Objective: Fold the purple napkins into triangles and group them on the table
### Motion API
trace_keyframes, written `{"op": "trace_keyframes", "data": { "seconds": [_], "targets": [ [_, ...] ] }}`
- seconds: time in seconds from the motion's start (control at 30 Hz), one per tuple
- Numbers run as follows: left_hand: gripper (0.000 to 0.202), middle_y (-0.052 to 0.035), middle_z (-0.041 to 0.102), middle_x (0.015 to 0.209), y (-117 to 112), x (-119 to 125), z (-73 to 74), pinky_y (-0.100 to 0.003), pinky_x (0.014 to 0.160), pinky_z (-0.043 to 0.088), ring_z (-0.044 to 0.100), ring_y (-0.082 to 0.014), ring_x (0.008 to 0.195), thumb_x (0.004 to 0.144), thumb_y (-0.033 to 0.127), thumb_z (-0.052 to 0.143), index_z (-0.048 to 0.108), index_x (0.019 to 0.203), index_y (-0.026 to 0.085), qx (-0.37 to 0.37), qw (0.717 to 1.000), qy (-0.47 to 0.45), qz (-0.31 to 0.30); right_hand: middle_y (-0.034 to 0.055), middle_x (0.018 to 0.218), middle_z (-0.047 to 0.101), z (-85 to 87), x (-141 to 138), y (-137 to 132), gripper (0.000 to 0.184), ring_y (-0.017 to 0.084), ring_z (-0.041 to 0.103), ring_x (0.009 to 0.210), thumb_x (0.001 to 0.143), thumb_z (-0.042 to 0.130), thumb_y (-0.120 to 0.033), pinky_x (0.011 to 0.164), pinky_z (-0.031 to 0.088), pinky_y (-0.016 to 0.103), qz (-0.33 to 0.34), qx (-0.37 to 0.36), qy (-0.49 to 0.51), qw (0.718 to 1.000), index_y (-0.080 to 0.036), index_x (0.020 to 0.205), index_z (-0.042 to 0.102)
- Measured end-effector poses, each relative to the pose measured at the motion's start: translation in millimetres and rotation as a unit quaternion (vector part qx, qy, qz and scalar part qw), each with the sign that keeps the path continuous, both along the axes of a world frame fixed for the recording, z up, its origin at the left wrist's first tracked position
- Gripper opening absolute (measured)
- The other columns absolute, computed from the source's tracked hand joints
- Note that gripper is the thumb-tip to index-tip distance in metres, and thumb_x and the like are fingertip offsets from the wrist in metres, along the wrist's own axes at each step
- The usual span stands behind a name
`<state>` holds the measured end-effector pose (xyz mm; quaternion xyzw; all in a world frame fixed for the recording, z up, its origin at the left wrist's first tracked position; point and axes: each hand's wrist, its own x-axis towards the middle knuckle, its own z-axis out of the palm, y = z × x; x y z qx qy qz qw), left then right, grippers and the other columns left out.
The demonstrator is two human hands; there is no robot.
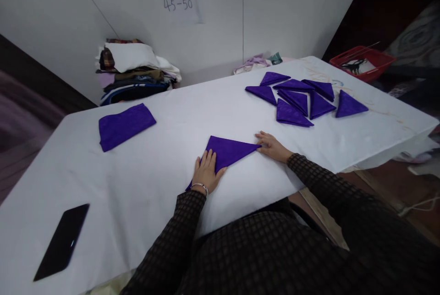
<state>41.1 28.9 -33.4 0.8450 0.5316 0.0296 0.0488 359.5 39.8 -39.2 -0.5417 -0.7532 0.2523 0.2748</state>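
A purple cloth folded into a triangle [229, 150] lies on the white table [165, 157] in front of me. My left hand [206, 171] rests flat on its near left corner, fingers stretched out. My right hand [272, 144] lies open at its right tip, fingers pressing the point down. Further right, several folded purple triangles [298, 99] lie together. A stack of purple cloths folded square [124, 125] sits at the left.
A black phone [62, 242] lies near the table's front left edge. A pile of folded clothes [134, 71] stands against the wall at the back. More fabric [256, 62] lies at the back right. A red basket [361, 62] sits beyond the table's right end.
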Motion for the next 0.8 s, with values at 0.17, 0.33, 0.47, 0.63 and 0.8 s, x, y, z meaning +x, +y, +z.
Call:
{"op": "trace_keyframes", "data": {
  "seconds": [0.17, 0.33, 0.47, 0.63, 0.8],
  "targets": [
    [0.071, -0.0139, 0.027, 0.149, -0.1, -0.5, 0.5, -0.050, 0.112, 0.018, 0.019, -0.0274, 0.139, 0.088, 0.058, 0.030, 0.031, 0.141, 0.010, -0.002, 1.000, -0.001, 0.000, 0.0096, 0.138, 0.048, -1.2, -1.0, 3.2, 0.019, 0.029, 0.027, 0.136, 0.081, 0.053, -0.038, 0.108, 0.020, 0.055, -0.002, -0.007, -0.010, 1.000, -0.021, 0.077, 0.060],
    [0.069, -0.0139, 0.029, 0.149, -0.1, -0.5, 0.7, -0.050, 0.112, 0.019, 0.021, -0.0275, 0.139, 0.088, 0.056, 0.032, 0.032, 0.141, 0.011, 0.003, 1.000, -0.003, 0.000, 0.0090, 0.139, 0.046, -3.0, -3.0, 5.0, 0.020, 0.028, 0.026, 0.136, 0.084, 0.047, -0.036, 0.108, 0.019, 0.054, -0.008, -0.008, -0.033, 0.999, -0.021, 0.077, 0.058],
    [0.069, -0.0139, 0.030, 0.148, -0.1, -0.8, -0.7, -0.050, 0.112, 0.019, 0.021, -0.0272, 0.139, 0.088, 0.056, 0.032, 0.033, 0.141, 0.012, 0.005, 1.000, -0.005, 0.001, 0.0095, 0.140, 0.045, -4.8, -5.8, 8.1, 0.020, 0.028, 0.026, 0.136, 0.085, 0.045, -0.034, 0.108, 0.020, 0.053, -0.020, -0.004, -0.054, 0.998, -0.021, 0.078, 0.057],
    [0.068, -0.0135, 0.030, 0.148, -1.4, -0.3, 0.2, -0.051, 0.111, 0.019, 0.022, -0.0274, 0.139, 0.088, 0.056, 0.034, 0.033, 0.141, 0.013, 0.004, 1.000, -0.009, 0.007, 0.0088, 0.140, 0.045, -4.2, -8.9, 9.0, 0.018, 0.028, 0.028, 0.135, 0.085, 0.047, -0.032, 0.107, 0.024, 0.052, -0.034, 0.006, -0.088, 0.995, -0.021, 0.075, 0.057],
    [0.068, -0.0137, 0.029, 0.149, -2.6, 0.9, 1.4, -0.051, 0.111, 0.019, 0.021, -0.0276, 0.139, 0.088, 0.055, 0.033, 0.033, 0.141, 0.012, 0.007, 1.000, -0.006, 0.013, 0.0092, 0.140, 0.045, -3.2, -9.8, 7.8, 0.018, 0.028, 0.029, 0.135, 0.085, 0.048, -0.032, 0.108, 0.023, 0.051, -0.041, 0.007, -0.094, 0.995, -0.021, 0.075, 0.057]
  ]
}}
